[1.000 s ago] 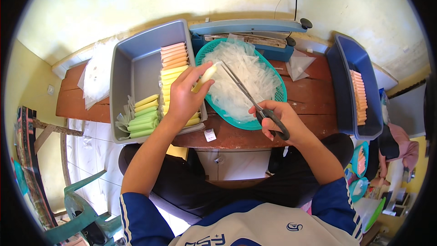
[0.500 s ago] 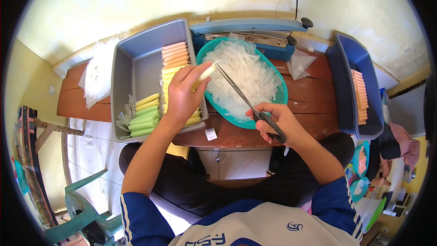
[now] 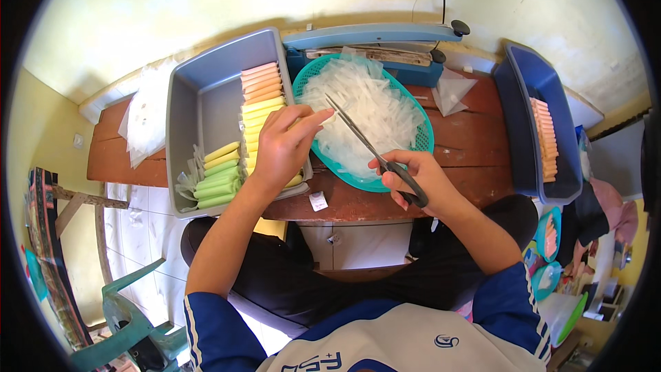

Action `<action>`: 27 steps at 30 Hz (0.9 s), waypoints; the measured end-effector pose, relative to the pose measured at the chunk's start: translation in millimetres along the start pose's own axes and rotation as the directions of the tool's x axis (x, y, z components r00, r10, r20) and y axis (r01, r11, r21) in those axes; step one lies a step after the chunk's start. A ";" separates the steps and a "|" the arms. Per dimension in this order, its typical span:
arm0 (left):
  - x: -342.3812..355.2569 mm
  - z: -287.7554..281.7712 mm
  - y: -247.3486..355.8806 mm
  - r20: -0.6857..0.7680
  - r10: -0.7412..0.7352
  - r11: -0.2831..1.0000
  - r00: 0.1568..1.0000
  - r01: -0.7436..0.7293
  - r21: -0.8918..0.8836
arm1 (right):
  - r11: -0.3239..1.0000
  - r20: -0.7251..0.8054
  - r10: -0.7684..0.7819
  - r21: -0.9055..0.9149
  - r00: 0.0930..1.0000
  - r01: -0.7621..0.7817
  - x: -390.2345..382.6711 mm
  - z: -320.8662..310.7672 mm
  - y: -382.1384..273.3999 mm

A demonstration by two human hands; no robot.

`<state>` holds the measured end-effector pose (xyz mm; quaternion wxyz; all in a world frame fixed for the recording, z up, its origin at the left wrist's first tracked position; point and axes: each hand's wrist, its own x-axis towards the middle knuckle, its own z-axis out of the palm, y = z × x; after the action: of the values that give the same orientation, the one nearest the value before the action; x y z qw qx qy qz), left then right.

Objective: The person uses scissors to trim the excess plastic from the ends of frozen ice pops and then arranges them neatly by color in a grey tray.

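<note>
Reader: Taking twelve as the wall side, where do the scissors lie relative to the hands?

Operator: From my distant station I see the right hand (image 3: 430, 173) near three o'clock, holding the scissors (image 3: 377, 153) by their handles. The blades run toward half past ten and end just beside the fingertips of the left hand (image 3: 272, 155), which lies between nine and ten. I cannot tell whether metal touches skin. The left fingers are bent, thumb and forefinger close together; whether they pinch anything I cannot tell.

Reader: And their appearance?

Operator: Black handles and long, slim, grey blades, slanted above a turquoise perforated basket (image 3: 429, 138). The blades are nearly together, and the basket is heaped with translucent plastic strips (image 3: 375, 107).

Reader: What surrounds them, moving outward?

Operator: At ten o'clock, a grey tray (image 3: 220, 107) contains green tubes (image 3: 219, 189) with clear loose ends, and a column of yellow, orange and pink tubes (image 3: 261, 105), partly covered by the left hand. Between two and three, a navy tub (image 3: 513, 117) holds stacked peach tubes (image 3: 544, 138). Past the basket, between twelve and one, I note a long blue machine (image 3: 375, 34) before the pale wall (image 3: 206, 0).
</note>
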<state>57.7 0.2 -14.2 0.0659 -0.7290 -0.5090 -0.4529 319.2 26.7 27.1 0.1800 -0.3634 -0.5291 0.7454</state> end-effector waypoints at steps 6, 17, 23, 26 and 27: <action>1.7 -0.6 4.2 0.052 -0.006 1.000 0.999 0.006 -0.003 | 0.999 -0.025 -0.018 0.028 1.000 0.018 -0.5 -1.6 0.4; 0.9 -0.7 3.5 0.057 0.010 1.000 0.998 -0.011 0.013 | 1.000 -0.021 0.003 0.010 1.000 -0.003 0.4 0.3 1.0; 0.7 -0.6 3.1 0.057 0.016 1.000 0.998 -0.016 0.015 | 1.000 -0.031 -0.012 -0.008 0.999 0.011 0.8 -0.7 2.2; 0.5 -0.4 2.9 0.064 0.016 1.000 0.998 -0.018 0.021 | 1.000 -0.043 -0.013 -0.023 0.999 0.012 0.2 -0.5 1.1; 0.5 -0.5 2.9 0.070 0.016 1.000 0.997 -0.018 0.025 | 1.000 -0.043 -0.013 -0.023 0.999 0.012 0.2 -0.7 1.4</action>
<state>59.8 -1.1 -12.5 0.0611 -0.7479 -0.5105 -0.4199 319.7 26.8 25.7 0.1917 -0.3780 -0.5356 0.7304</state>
